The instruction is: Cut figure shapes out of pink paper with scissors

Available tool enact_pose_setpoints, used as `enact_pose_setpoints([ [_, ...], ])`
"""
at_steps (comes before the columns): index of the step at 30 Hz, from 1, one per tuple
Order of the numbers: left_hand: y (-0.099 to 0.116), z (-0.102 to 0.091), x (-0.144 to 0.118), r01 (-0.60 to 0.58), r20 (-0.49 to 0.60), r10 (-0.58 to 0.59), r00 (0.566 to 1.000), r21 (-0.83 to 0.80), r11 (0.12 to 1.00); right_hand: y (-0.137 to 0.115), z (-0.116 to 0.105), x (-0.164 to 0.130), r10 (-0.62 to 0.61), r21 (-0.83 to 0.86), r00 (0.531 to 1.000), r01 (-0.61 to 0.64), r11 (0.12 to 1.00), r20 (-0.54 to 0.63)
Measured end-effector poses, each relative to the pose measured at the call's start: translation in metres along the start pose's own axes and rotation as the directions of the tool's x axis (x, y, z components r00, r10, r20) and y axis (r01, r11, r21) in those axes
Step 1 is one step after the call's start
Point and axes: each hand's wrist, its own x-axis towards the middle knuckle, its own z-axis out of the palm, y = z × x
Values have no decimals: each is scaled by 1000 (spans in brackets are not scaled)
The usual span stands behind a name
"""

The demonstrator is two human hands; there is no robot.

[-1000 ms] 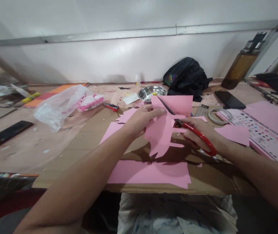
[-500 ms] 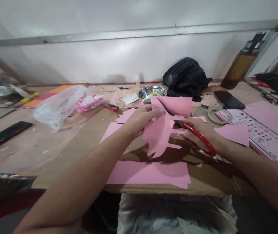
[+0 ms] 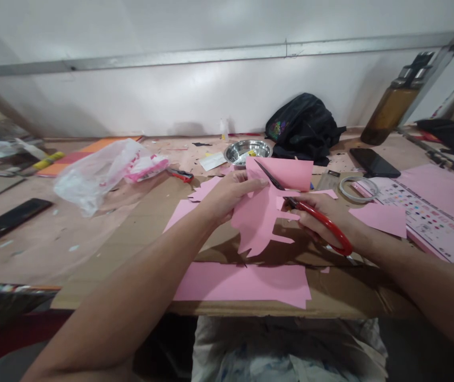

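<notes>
A partly cut sheet of pink paper (image 3: pixel 256 217) hangs above the cardboard, its edges cut into narrow tabs and points. My left hand (image 3: pixel 232 196) pinches its left side, thumb on top. My right hand (image 3: pixel 322 215) is closed around red-handled scissors (image 3: pixel 332 228). Their dark blades lie across the paper, the tip pointing up and left near my left thumb. Below, a pink paper strip (image 3: pixel 242 284) rests on the cardboard sheet (image 3: pixel 131 239). More pink paper (image 3: pixel 206 188) lies partly hidden behind my left forearm.
Behind the paper are a steel bowl (image 3: pixel 246 151) and a black cloth bag (image 3: pixel 304 127). To the right lie a tape roll (image 3: pixel 358 190), a phone (image 3: pixel 374 162) and a pink paper pack (image 3: pixel 429 215); a brown bottle (image 3: pixel 390 111) stands beyond. Leftward are a plastic bag (image 3: pixel 91 175) and red-handled pliers (image 3: pixel 181 175).
The held pink paper has shifted very slightly to the left, and its lower part swung a little. Both hands and the scissors stay almost where they were.
</notes>
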Motion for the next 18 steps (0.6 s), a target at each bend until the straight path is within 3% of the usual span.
enact_pose_setpoints([
  [18, 3, 1, 0, 31, 28, -30, 999, -57, 998, -5, -3, 1, -14, -14, 1000, 14, 1000, 11],
])
